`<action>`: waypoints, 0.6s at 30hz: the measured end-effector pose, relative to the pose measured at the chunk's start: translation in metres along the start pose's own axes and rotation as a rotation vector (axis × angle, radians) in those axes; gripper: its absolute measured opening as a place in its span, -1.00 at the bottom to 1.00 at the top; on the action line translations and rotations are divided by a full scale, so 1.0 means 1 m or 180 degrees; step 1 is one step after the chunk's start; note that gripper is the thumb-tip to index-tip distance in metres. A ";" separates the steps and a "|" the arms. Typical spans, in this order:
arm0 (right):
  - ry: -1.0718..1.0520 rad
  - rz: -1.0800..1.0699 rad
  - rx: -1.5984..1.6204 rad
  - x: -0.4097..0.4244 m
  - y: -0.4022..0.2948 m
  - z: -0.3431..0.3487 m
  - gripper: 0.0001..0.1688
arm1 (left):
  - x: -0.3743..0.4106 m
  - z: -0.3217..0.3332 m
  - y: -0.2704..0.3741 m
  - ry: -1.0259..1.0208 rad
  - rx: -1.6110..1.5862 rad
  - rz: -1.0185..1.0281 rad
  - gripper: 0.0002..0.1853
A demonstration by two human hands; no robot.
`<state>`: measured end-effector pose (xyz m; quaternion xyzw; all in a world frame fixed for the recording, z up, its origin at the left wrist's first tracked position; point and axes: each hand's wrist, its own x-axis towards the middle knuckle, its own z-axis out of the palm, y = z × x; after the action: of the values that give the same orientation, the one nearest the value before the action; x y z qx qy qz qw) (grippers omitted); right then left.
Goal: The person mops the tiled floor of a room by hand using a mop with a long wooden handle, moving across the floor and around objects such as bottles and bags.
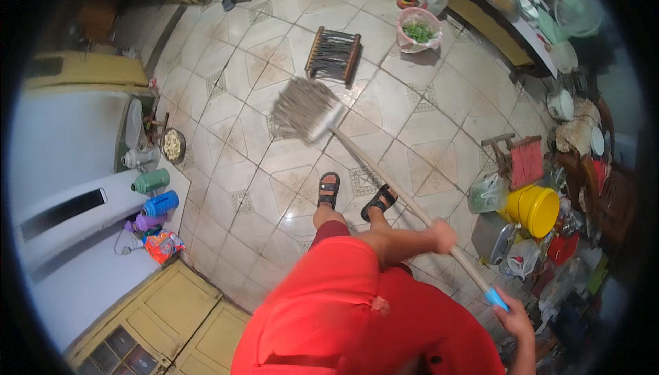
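Note:
A mop with a long pale handle [381,171] slants across the floor in front of me. Its grey string head [304,109] is spread on the tiles, joined to a white clamp [328,121]. My left hand [444,236] is wrapped around the upper part of the handle. At the top end, my right hand [515,316] holds the mop by its blue grip [497,299]. A low folding stool [333,54] with dark woven straps stands just beyond the mop head.
A pink-lined bin [418,45] with greens stands near two bottles by the counter [535,40]. To the right are a red-strapped stool [525,161], a yellow bucket [538,210] and bags. Thermos flasks [152,182] and a pan [173,146] line the left side.

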<state>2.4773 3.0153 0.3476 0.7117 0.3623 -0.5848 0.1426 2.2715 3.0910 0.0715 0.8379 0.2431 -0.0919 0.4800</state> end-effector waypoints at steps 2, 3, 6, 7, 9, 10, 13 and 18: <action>0.0206 0.0108 0.0311 -0.061 0.046 -0.004 -0.39 | 0.024 0.022 0.058 0.0073 -0.0079 0.0885 -0.69; 0.0268 0.0103 0.0363 -0.089 0.053 -0.002 -0.38 | 0.030 0.034 0.087 -0.0277 -0.0081 0.1006 -0.67; 0.0381 -0.0057 0.0592 -0.057 0.059 0.027 -0.39 | 0.029 0.066 0.124 -0.1087 0.0158 0.1489 -0.63; 0.0386 -0.0136 0.0606 -0.035 0.056 0.034 -0.40 | 0.026 0.068 0.123 -0.1126 0.0197 0.1588 -0.65; 0.0430 -0.0249 0.0715 -0.009 0.048 0.044 -0.41 | 0.015 0.068 0.111 -0.1285 0.0340 0.1830 -0.68; 0.0466 -0.0266 0.0753 -0.009 0.050 0.043 -0.41 | 0.020 0.075 0.102 -0.1404 0.0522 0.1732 -0.68; 0.0432 -0.0327 0.0753 -0.002 0.053 0.034 -0.42 | 0.028 0.072 0.072 -0.1545 0.0620 0.1091 -0.69; 0.0352 -0.0680 0.0972 0.039 0.055 0.055 -0.44 | 0.023 0.002 -0.012 -0.0749 0.0621 0.0249 -0.84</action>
<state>2.4772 2.9563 0.2838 0.7136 0.3501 -0.6047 -0.0501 2.2858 3.1017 0.0520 0.8728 0.1423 -0.1939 0.4248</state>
